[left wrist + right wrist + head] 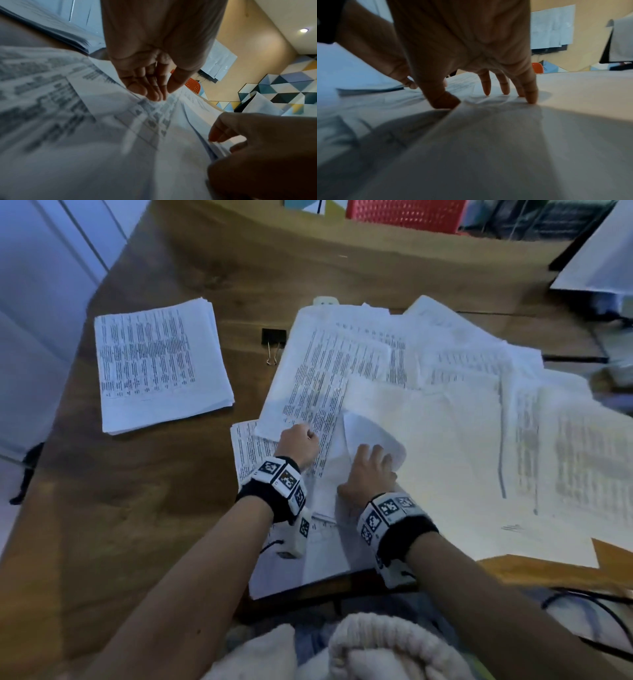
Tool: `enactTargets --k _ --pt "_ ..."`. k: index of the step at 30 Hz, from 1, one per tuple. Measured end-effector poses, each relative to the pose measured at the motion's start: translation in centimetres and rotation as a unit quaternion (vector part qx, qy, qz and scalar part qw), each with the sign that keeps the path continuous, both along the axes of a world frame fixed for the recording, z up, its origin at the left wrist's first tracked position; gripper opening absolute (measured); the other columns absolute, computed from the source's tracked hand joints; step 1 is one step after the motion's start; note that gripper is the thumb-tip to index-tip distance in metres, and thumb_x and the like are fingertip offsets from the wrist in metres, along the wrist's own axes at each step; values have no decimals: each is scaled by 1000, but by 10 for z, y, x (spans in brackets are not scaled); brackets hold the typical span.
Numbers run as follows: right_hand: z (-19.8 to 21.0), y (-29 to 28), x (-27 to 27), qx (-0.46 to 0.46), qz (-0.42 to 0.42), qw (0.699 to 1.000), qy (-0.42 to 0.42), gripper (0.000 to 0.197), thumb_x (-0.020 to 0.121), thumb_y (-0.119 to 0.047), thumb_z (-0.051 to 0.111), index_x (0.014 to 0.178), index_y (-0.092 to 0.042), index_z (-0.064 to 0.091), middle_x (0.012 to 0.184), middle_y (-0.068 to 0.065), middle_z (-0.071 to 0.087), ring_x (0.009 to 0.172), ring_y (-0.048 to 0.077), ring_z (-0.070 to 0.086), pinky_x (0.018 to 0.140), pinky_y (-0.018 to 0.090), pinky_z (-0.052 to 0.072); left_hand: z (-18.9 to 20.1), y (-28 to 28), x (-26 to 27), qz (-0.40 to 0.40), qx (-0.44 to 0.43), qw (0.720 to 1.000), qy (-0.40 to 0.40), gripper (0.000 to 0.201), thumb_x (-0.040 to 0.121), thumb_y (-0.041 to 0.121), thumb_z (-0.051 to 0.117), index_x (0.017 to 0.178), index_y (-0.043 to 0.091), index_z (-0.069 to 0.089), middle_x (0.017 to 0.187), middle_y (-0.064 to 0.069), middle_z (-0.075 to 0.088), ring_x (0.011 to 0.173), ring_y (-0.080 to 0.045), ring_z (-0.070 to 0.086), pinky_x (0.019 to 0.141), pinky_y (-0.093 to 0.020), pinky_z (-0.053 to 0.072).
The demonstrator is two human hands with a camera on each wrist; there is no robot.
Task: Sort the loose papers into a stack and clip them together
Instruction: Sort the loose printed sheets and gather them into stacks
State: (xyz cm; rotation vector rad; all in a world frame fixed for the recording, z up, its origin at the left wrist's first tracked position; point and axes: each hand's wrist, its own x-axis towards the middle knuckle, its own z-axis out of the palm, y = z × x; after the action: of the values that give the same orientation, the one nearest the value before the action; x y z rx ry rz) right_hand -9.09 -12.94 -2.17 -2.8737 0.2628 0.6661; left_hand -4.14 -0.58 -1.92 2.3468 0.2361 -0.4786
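Both hands on loose papers [394,392] spread over wooden desk [144,525].

Left hand [298,444]: fingers bunched, tips on a printed sheet in the spread. Right hand [368,474]: fingers splayed, pressing a blank sheet [373,436] that buckles at the thumb [443,100]. Left of the spread: binder clip [273,341] just beside its edge, then a tidy stack [157,364], apart. Beyond the spread: red basket [407,214], contents not visible.

Counter [137,508] was grained wood, satin. Loose papers [428,440] matt, creased; binder clip [274,337] at 11 o'clock, black metal.
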Motion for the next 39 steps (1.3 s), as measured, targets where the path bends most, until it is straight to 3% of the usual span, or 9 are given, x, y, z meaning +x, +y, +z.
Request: enactTargets --k 3,5,10,14,22,27,33,36,39 --pt "-3 -10 -5 -8 31 998 -47 50 84 -19 59 124 2 38 129 19 37 122 36 35 95 42 41 -4 -19 -10 3 26 1000 13 11 89 11 49 92 3 55 112 -21 56 103 -35 54 92 -38 44" --pt "2 -21 -2 32 47 996 -68 29 87 -6 49 113 6 49 123 22 43 118 36 40 94 39 42 -8 -32 -17 5 74 996 46 31 87 18 53 111 -2 56 128 -22 43 117 -37 45 100 -40 39" --pt "11 -63 20 214 -101 960 -148 11 87 -4 45 80 4 48 75 15 51 80 32 52 58 31 32 -9 -52 -24 6 35 996 83 35 86 26 60 107 -2 55 116 -23 52 105 -32 52 84 -35 44" --pt "13 -94 37 324 -258 880 -231 35 89 -12 49 60 -12 30 62 6 33 68 21 36 57 28 19 -4 -52 -23 98 -98 990 38 6 88 7 52 91 11 52 93 -12 58 89 -22 49 70 -25 38" --pt "91 -100 60 653 -220 682 -243 6 77 -13 51 75 -16 54 73 7 45 74 20 38 64 31 30 -9 -17 -13 180 -66 981 24 40 83 9 57 122 5 55 123 -20 57 108 -34 58 95 -37 48" --pt "68 -141 58 507 -241 791 -244 27 72 -13 54 52 -18 37 46 6 34 46 14 33 48 26 25 -8 0 9 234 -58 968 66 43 102 23 26 131 -3 47 133 -24 51 124 -37 47 105 -40 35" --pt "2 -153 45 223 -234 943 -82 14 88 -20 52 84 -6 52 87 18 51 99 33 54 75 34 37 -1 -26 15 175 83 975 110 81 93 61 16 137 -4 41 144 -27 29 134 -39 29 113 -45 24" --pt "1 -132 42 209 -225 950 -53 53 88 -23 56 129 1 33 130 24 39 121 39 42 97 42 38 4 -44 7 113 112 979 126 80 90 57 43 136 -8 38 146 -24 19 136 -40 22 110 -45 25" --pt "11 -104 40 313 -190 927 -86 53 88 -5 51 134 -1 23 120 25 49 101 36 56 80 38 49 -1 -49 3 89 84 986 111 69 89 31 59 142 -2 29 147 -24 23 136 -38 28 109 -42 28"
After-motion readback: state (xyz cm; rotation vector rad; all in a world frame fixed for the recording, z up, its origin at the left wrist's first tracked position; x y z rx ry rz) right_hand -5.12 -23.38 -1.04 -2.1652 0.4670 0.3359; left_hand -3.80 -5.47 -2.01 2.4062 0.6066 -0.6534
